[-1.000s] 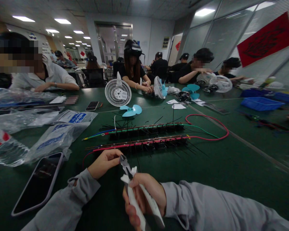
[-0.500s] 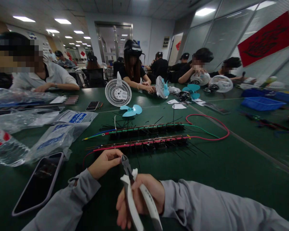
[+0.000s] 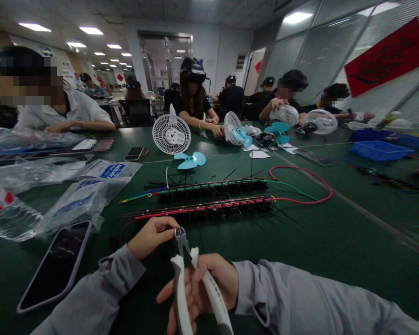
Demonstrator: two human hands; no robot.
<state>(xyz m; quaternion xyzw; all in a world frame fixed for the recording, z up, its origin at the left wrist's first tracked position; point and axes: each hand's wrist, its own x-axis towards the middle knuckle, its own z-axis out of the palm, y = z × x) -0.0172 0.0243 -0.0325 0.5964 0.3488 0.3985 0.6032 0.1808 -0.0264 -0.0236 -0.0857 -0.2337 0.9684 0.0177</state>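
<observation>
My right hand holds white-handled diagonal cutters with its thumb over one handle, while several fingers stretch out past the other. The cutter handles are spread and the jaws are parted. At the jaw tips is my left hand, its thumb and forefinger pinched together; whatever is between them is too small to make out. Just beyond lies a wire bundle with a thick red wire, bristling with thin black cable-tie tails. Behind it rests a second bundle with a green wire. A red cable loops at their right.
A phone, plastic bags and a water bottle lie to the left. Across the green table are blue fan blades, white fan guards and co-workers. Blue trays stand at the right.
The cutter handles have spread and the jaws have opened wider. My right fingers have stretched outward to the left. My left hand stays put. Across the table, a co-worker's fan has turned.
</observation>
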